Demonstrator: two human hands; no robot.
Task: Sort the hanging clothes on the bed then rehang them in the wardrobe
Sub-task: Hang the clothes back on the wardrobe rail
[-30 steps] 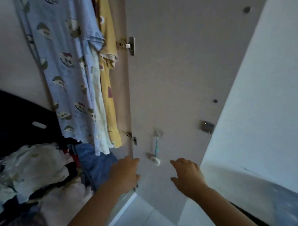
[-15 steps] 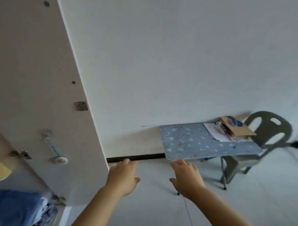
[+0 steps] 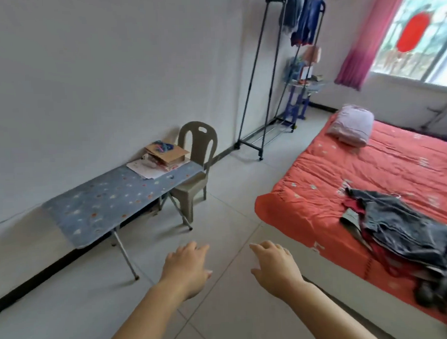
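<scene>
A bed (image 3: 319, 191) with an orange-red cover fills the right side. A pile of dark grey and red clothes (image 3: 402, 229) lies on its near part, reaching toward the lower right corner. My left hand (image 3: 186, 268) and my right hand (image 3: 272, 266) hover side by side over the tiled floor, both empty with loosely bent fingers. They are well short of the bed and touch nothing. The wardrobe is out of view.
A blue patterned folding table (image 3: 112, 201) with papers and a cardboard box (image 3: 166, 153) stands along the left wall, a plastic chair (image 3: 194, 167) beside it. A tall metal clothes rack (image 3: 277, 73) with hanging garments stands farther back. A folded pink quilt (image 3: 350, 124) lies at the bed's far end.
The view has swung right, from the wardrobe door and hanging shirts to the wall, table and now the bed. Both hands stay held out in front, empty.
</scene>
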